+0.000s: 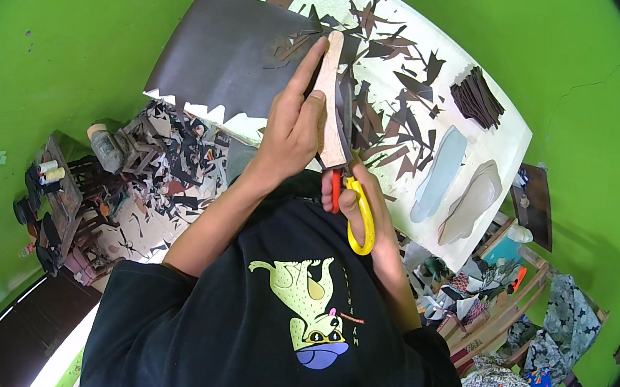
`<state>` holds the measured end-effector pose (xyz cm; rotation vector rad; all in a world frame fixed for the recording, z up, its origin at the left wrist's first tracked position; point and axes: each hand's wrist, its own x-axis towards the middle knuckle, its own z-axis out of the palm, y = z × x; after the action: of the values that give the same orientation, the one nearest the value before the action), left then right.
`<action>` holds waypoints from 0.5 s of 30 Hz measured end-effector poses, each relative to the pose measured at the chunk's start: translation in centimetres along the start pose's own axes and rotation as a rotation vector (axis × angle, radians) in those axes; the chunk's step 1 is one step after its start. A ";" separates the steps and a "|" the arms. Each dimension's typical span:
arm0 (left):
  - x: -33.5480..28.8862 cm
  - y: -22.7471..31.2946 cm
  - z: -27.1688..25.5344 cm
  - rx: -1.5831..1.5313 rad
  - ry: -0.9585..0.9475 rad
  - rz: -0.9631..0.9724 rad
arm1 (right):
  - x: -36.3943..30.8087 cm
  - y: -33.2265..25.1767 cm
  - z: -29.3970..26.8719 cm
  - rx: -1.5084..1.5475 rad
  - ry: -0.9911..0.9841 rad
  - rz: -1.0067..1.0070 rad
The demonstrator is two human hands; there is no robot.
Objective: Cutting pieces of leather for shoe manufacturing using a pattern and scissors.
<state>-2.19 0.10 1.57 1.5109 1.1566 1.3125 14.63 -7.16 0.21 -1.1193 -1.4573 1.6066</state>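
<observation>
My left hand point(296, 126) is closed on a long, narrow, curved tan piece point(329, 103), index finger stretched along its upper edge. Dark material shows along the tan piece's right side and lower end. Just below, my right hand point(353, 203) grips scissors point(362, 223) with one yellow and one red handle. I cannot make out their blades. Beyond my left hand, a large dark brown sheet point(223, 47) with a jagged near edge lies on the white table point(502, 140). Dark offcuts point(415, 90) are scattered to the right of the tan piece.
A stack of dark strips point(478, 98) lies at the table's far right. Two sole-shaped pieces, one grey-blue point(440, 175) and one translucent point(471, 202), lie nearer. Scraps point(174, 169) cover the floor at left, by a wooden stand point(62, 194). A wooden rack point(501, 310) with fabric stands at right.
</observation>
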 end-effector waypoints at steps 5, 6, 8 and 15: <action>0.3 0.5 0.1 -0.178 0.073 -0.056 | -0.3 2.6 0.5 0.184 0.024 -0.134; 0.5 0.4 0.0 -0.174 0.108 -0.034 | -0.5 3.1 0.8 0.266 0.055 -0.144; 0.7 0.0 0.0 -0.216 0.165 0.008 | -0.5 3.6 1.4 0.387 0.120 -0.163; -0.2 -0.2 0.8 -0.254 0.152 0.020 | 1.9 0.5 1.9 0.341 0.637 -0.326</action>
<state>-1.44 0.00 1.19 1.2594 1.0251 1.5468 12.15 -6.28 -0.59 -1.0028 -0.8519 1.0752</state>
